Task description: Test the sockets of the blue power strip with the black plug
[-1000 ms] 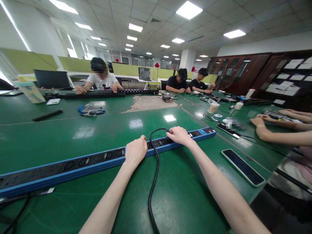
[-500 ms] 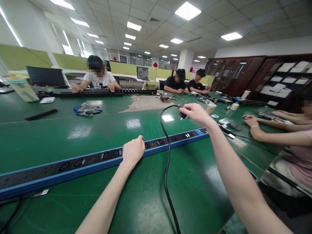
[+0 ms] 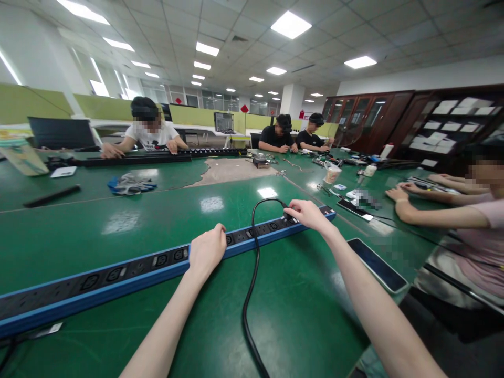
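Observation:
A long blue power strip (image 3: 129, 270) with black sockets lies across the green table (image 3: 118, 220) in front of me. My left hand (image 3: 207, 251) rests on its middle with fingers curled over the near edge, holding it down. My right hand (image 3: 307, 214) pinches a black plug (image 3: 287, 215) at a socket near the strip's right end. The plug's black cable (image 3: 252, 273) arches up from it and runs down toward me between my arms.
A phone (image 3: 376, 264) lies face up by my right forearm. A person's arms (image 3: 425, 212) rest on the table at the right, with another phone (image 3: 354, 209) nearby. Three people work at the far side, near another long strip (image 3: 157, 156). Gloves (image 3: 129, 185) lie at mid-left.
My right hand, which had lifted the plug into the air above the strip, has come back down onto a socket further right on the strip. My left hand stays on the strip.

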Action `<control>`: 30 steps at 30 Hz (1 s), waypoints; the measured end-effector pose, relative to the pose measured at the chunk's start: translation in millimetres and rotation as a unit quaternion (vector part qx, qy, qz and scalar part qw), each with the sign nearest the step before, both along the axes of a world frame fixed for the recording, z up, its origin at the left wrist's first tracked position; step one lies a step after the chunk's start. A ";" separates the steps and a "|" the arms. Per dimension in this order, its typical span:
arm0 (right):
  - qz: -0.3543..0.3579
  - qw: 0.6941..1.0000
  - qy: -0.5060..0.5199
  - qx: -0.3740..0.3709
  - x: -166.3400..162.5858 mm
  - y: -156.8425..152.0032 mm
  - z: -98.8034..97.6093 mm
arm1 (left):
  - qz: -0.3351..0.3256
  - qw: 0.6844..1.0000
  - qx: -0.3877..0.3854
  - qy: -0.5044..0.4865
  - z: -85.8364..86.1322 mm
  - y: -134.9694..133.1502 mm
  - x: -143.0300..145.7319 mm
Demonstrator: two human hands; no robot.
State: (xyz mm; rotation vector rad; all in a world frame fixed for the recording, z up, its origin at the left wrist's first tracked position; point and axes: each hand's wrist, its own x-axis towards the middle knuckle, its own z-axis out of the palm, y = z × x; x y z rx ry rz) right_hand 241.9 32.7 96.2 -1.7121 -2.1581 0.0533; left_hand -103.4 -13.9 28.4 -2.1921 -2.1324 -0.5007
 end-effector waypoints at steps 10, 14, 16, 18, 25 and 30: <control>0.093 0.871 0.409 -0.256 21.1 -14.8 -10.8 | -0.220 0.965 0.056 -0.129 3.7 -11.3 25.4; 0.032 0.847 0.465 -0.256 28.7 -17.0 -12.6 | -0.315 0.930 0.004 -0.192 11.7 -37.6 64.6; 0.002 0.854 0.471 -0.221 33.6 -14.7 -15.6 | -0.365 0.910 -0.024 -0.193 12.8 -53.6 81.9; -0.002 0.868 0.460 -0.189 38.2 -12.1 -19.7 | -0.404 0.896 -0.037 -0.182 11.0 -69.1 96.3; 0.057 0.950 0.273 -0.141 28.1 -10.3 -30.3 | -0.462 0.881 -0.011 -0.102 10.0 -83.2 120.3; 0.045 0.995 0.076 -0.050 10.7 -8.7 -23.1 | -0.274 0.950 0.138 -0.064 16.5 -42.6 97.5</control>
